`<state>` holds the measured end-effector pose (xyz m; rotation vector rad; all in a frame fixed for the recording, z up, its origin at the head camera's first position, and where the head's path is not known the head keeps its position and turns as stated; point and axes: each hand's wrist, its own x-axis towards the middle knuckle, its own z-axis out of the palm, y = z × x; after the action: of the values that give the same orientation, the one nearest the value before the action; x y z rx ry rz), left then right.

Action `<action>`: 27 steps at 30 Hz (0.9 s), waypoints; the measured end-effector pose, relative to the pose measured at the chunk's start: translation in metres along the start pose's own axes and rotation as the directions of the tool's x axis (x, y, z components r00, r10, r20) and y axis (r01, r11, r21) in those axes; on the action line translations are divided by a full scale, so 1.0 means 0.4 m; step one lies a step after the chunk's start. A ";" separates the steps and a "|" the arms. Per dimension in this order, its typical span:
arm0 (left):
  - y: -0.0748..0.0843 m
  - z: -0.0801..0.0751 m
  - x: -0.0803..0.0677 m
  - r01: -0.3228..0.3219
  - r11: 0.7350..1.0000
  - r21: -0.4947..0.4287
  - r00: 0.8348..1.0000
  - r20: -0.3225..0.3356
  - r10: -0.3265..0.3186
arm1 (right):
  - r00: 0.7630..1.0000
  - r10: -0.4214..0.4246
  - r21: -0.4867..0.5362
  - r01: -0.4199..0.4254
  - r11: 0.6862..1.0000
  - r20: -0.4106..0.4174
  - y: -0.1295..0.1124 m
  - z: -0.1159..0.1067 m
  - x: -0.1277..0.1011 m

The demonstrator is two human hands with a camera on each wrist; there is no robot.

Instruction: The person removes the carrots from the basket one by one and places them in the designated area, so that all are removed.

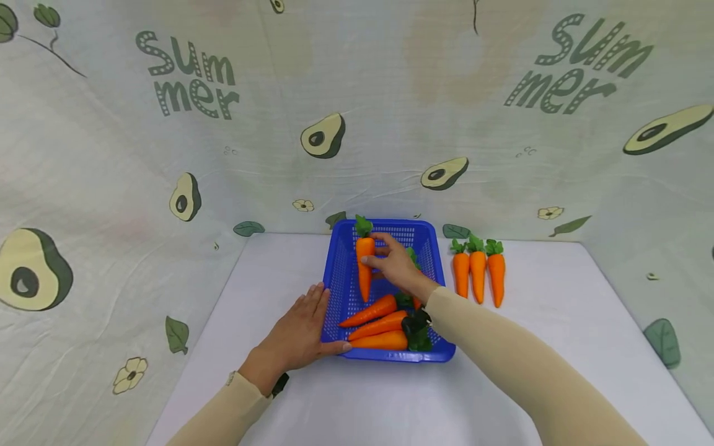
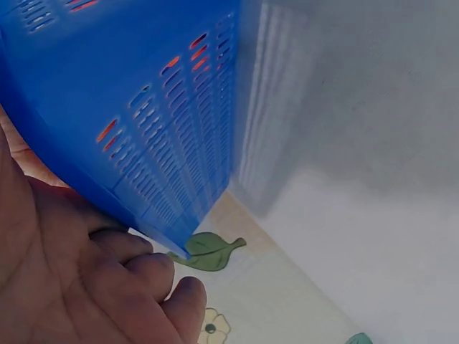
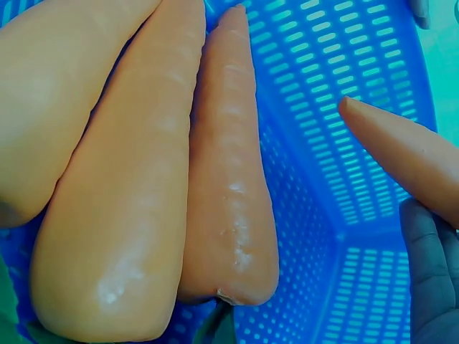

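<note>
Avocado-print cloth backed a white table (image 1: 279,272). At left, the left hand (image 1: 298,334) lay flat, fingers straight, pressing the blue basket (image 1: 337,272) wall. Inside it, the right hand (image 1: 397,263) gripped one carrot (image 1: 365,266) above three lying carrots (image 1: 379,325). Three more carrots (image 1: 478,272) lay just right of the basket.

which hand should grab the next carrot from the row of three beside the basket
Probably the right hand: the three carrots lie on its side of the blue basket, though it now holds a carrot over it. The left hand rests flat against the basket's far side.
</note>
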<state>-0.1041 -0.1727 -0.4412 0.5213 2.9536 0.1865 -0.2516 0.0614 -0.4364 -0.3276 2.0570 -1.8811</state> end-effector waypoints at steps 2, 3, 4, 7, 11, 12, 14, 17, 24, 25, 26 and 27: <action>0.001 -0.002 0.000 -0.001 1.000 0.017 1.000 -0.002 0.001 | 1.000 -0.002 -0.005 0.002 1.000 -0.003 -0.002 -0.003 -0.003; 0.002 -0.002 0.001 -0.001 1.000 0.021 1.000 -0.004 0.002 | 1.000 0.000 -0.008 0.000 1.000 -0.006 -0.002 -0.004 -0.004; 0.003 -0.004 0.000 -0.001 1.000 0.025 1.000 -0.004 0.001 | 1.000 0.001 -0.013 -0.001 1.000 -0.009 -0.003 -0.006 -0.005; 0.003 -0.002 -0.001 0.002 0.999 0.040 1.000 0.001 -0.002 | 1.000 0.003 -0.023 -0.003 1.000 -0.013 -0.004 -0.010 -0.010; 0.002 0.002 -0.004 0.002 0.999 0.040 1.000 -0.001 -0.001 | 1.000 0.005 -0.020 -0.006 1.000 -0.014 -0.011 -0.017 -0.020; 0.003 0.002 -0.004 0.001 0.999 0.039 1.000 -0.002 -0.001 | 1.000 0.007 -0.019 -0.007 1.000 -0.017 -0.013 -0.019 -0.022; 0.001 0.002 -0.005 -0.002 0.999 0.034 1.000 -0.002 0.002 | 1.000 0.003 -0.024 -0.003 1.000 -0.022 -0.017 -0.027 -0.027; -0.001 0.003 -0.004 -0.005 1.000 0.021 1.000 -0.001 0.005 | 0.999 0.004 -0.029 -0.004 1.000 -0.034 -0.024 -0.041 -0.035; -0.001 0.008 -0.003 -0.008 1.000 -0.016 1.000 -0.007 0.008 | 0.998 0.003 -0.015 -0.003 1.000 -0.059 -0.039 -0.076 -0.051; -0.001 0.008 -0.003 -0.009 1.000 -0.020 1.000 -0.007 0.008 | 0.998 0.001 -0.015 -0.001 1.000 -0.062 -0.040 -0.081 -0.053; -0.001 0.008 -0.003 -0.009 1.000 -0.024 1.000 -0.006 0.008 | 0.998 -0.001 -0.010 0.001 1.000 -0.062 -0.040 -0.086 -0.056; -0.001 0.009 -0.004 -0.009 1.000 -0.028 1.000 -0.007 0.009 | 0.998 -0.001 -0.005 0.001 1.000 -0.064 -0.041 -0.092 -0.058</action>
<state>-0.1022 -0.1733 -0.4445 0.5314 2.9509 0.2308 -0.2454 0.1025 -0.4155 -0.2725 2.1032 -1.9112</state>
